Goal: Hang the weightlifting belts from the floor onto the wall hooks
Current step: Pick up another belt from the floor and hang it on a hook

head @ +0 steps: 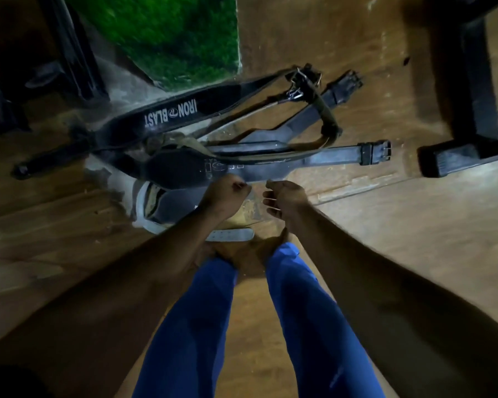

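Observation:
A pile of several weightlifting belts lies on the wooden floor just ahead of my feet. A black belt printed IRON BLAST (170,113) runs across the top of the pile. Below it lies a wide black leather belt (181,170) whose strap ends in a buckle (375,153) on the right. A white belt (231,234) sticks out from under the pile near my toes. My left hand (227,193) is a fist at the near edge of the wide black belt. My right hand (285,198) hovers beside it, fingers loosely curled, holding nothing. No wall hooks are in view.
A black bench frame (476,90) stands on the floor at the right, its foot (454,159) close to the belt buckle. Dark equipment (69,50) stands at the upper left. A green turf mat (170,33) lies beyond the pile. My legs in blue trousers (202,326) fill the lower middle.

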Motion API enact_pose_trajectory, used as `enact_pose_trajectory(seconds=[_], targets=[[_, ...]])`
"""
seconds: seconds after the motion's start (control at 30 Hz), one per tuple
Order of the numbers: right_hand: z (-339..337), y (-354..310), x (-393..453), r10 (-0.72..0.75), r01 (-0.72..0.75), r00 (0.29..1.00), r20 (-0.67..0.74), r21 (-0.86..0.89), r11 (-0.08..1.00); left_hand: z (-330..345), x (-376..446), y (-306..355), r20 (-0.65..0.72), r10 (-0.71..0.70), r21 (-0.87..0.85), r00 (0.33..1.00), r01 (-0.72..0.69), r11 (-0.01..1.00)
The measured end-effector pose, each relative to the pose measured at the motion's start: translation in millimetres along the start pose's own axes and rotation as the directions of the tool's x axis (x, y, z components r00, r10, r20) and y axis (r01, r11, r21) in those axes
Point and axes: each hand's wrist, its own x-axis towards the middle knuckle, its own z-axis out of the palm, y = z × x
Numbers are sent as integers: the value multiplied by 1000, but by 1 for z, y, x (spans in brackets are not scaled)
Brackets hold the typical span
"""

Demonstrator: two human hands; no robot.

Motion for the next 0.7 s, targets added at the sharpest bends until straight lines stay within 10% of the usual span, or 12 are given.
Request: enact_pose_trajectory(seconds=[0.27,0.5,0.7], targets=[[11,28,147,26,-15,997,-74,142,990,71,130,-46,-123,159,143,980,-141,980],[28,50,239,-12,33,997,-79,275,961,99,217,-64,-132,331,701,935,-148,698],[52,48,269,-184,184,982,-43,449,874,75,258,-71,-187,364,534,912,-217,817]])
